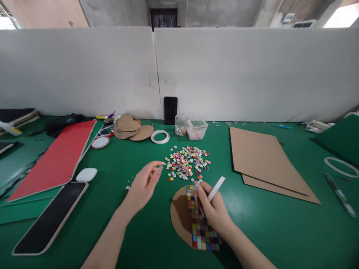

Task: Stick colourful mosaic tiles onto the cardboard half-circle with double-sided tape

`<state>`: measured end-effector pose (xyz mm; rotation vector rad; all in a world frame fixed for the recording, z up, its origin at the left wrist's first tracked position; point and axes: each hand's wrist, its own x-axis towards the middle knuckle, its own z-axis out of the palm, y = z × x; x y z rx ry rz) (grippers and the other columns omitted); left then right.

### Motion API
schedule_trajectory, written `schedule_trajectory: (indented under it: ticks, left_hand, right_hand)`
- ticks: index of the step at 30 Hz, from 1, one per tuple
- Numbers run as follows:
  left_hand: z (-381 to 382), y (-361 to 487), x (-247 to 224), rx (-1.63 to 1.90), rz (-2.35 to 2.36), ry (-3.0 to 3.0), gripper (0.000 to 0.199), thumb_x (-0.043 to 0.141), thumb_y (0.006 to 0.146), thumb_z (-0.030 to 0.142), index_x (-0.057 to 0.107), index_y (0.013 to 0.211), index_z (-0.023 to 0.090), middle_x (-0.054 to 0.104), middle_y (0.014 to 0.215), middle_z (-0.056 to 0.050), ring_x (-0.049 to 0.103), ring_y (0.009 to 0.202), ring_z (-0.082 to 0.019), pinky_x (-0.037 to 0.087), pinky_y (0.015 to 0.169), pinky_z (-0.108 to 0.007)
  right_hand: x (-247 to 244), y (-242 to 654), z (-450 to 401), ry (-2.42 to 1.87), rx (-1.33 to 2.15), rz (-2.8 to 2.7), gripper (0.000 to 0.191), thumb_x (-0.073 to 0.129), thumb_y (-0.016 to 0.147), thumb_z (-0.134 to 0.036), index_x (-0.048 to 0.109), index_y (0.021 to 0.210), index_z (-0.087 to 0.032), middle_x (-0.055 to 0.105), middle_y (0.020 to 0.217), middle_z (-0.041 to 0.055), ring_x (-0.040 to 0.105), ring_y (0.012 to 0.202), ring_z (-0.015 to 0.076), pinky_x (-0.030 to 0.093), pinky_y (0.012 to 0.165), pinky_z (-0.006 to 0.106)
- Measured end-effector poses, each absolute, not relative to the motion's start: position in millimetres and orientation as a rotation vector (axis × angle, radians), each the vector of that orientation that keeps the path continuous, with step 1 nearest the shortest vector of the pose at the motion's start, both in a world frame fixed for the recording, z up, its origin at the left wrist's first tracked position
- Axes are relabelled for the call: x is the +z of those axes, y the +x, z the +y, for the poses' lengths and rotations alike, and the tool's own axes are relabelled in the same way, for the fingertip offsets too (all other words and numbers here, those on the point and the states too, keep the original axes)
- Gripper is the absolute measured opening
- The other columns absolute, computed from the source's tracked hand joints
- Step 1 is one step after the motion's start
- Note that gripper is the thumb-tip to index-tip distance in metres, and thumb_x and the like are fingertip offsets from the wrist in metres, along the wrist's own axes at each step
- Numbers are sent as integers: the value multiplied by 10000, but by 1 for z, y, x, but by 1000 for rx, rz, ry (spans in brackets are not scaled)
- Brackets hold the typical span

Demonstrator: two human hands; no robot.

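My left hand (146, 181) hovers at the left edge of a loose pile of small coloured mosaic tiles (185, 164). Its thumb and index finger come together in a pinch; anything between them is too small to make out. In my right hand (211, 207) is a white pen-like stick (217, 188), its upper end pointing up and right and its lower end mostly hidden. This hand is over a round cardboard piece (179, 213), whose right part is covered with rows of coloured square tiles (200, 237). The hand hides some of the rows.
Cardboard sheets (258, 160) lie at right, near a marker (340, 196) and a tape ring (340, 167). Behind the pile stand clear containers (197, 129) and a black phone (170, 110). Cardboard discs (127, 129), a red board (56, 160) and a larger phone (50, 220) are left.
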<state>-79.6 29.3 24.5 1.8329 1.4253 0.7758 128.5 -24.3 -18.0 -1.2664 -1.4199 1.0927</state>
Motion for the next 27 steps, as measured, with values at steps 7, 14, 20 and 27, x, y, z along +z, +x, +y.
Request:
schedule_trajectory:
  ticks: [7,14,20,27]
  left_hand:
    - [-13,-31,4,751,1061,2128,354,374,908,338,436,1237,224,628,1052,-67,603,907,-176,487,769,-281]
    - [-12,-29,-2,817,1155,2124,193,390,915,295,561,951,211,661,897,-28,623,804,-138,490,698,-229]
    - [-8,-33,5,781,1090,2470,225,379,917,268,576,845,186,657,709,-22,614,634,-141,453,576,-227]
    - [-5,-41,7,975,1276,2198,169,364,911,231,528,914,191,682,789,-19,643,681,-125,476,609,-206]
  right_hand:
    - [-9,124,-24,-1151,1426,-1349,393,451,864,-487,500,639,-169,470,496,-47,440,407,75,350,399,188]
    - [-10,122,-23,-1076,1573,-1303,462,412,874,-505,467,563,-169,454,437,-50,402,362,59,320,377,178]
    - [-10,118,-22,-1066,1567,-1297,492,405,873,-516,433,520,-175,438,418,-53,382,352,53,294,362,171]
    - [-2,126,-25,-1004,1656,-1305,382,529,794,-532,565,746,-155,457,487,-66,379,379,47,289,365,167]
